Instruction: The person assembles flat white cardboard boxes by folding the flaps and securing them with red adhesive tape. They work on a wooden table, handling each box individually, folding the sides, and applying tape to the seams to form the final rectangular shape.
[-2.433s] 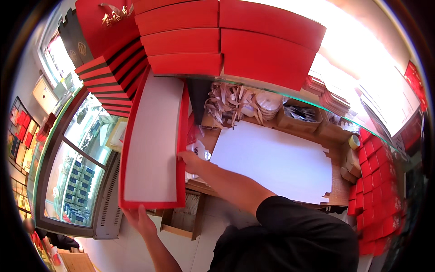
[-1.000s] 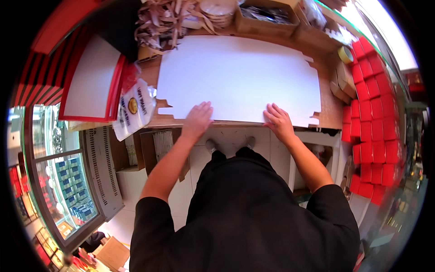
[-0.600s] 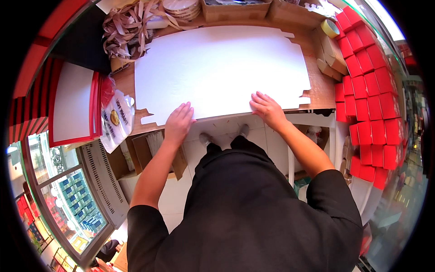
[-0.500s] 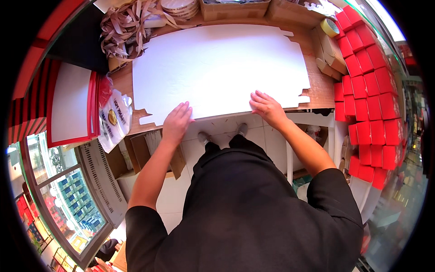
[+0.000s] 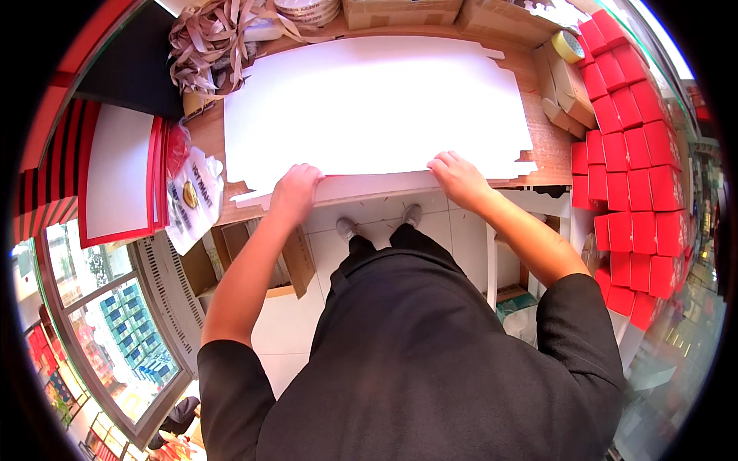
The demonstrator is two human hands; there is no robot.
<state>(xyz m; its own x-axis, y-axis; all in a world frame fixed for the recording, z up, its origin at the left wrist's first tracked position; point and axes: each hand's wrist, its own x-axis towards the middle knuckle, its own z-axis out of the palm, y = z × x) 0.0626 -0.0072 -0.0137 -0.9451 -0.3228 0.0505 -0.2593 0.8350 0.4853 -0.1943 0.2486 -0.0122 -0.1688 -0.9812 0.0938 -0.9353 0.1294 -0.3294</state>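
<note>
Leaning at far left is a red-edged tray (image 5: 115, 180), beside a printed bag (image 5: 192, 201). Gripping the near edge of the white sheet (image 5: 377, 107) lying flat on the table (image 5: 550, 138), the left hand (image 5: 294, 192) and right hand (image 5: 459, 175) are both curling fingers over it. Stacking up at right are red boxes (image 5: 630, 154).

Left hand (image 5: 296, 192) leaves the flat red-edged box lid (image 5: 119, 177) at the left; both hands, right hand (image 5: 459, 175) too, now grip the large white die-cut cardboard sheet's (image 5: 377, 104) near edge.
</note>
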